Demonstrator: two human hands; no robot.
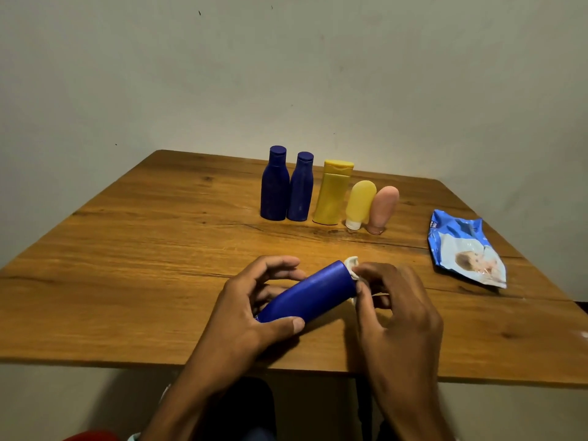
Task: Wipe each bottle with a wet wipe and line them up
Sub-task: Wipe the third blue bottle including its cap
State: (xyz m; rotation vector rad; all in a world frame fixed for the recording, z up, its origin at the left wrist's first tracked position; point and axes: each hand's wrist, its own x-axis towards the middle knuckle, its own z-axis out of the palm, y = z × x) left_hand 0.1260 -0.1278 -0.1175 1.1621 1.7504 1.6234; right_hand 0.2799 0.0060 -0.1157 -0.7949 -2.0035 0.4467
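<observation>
Head view, worktop: a brown wooden worktop (159, 249) stood against a plain pale wall (191, 74).
Head view, bottle in hand: a bright blue plastic bottle (313, 292) lay tilted just above the near part of the worktop, its wide end pointing up and to the right.
Head view, left hand: the left hand (251, 310) gripped the lower end of the bright blue bottle, thumb on the near side and fingers curled round the far side.
Head view, right hand: the right hand (394, 310) pinched a small white wet wipe (352, 265) and pressed it on the wide end of the bright blue bottle.
Head view, row at the back: five bottles stood side by side on the far part of the worktop.
Head view, row from left to right: a tall dark blue bottle with a round cap (274, 184), a second dark blue bottle a bit shorter (300, 187), a tall yellow bottle with a flat yellow cap (332, 192), a small yellow tube standing on its white cap (359, 203), and a small pink tube standing on its cap (381, 210).
Head view, wipe pack: a crinkled blue and white pack of wipes (466, 251) lay flat on the right side of the worktop, well apart from the hands.
</observation>
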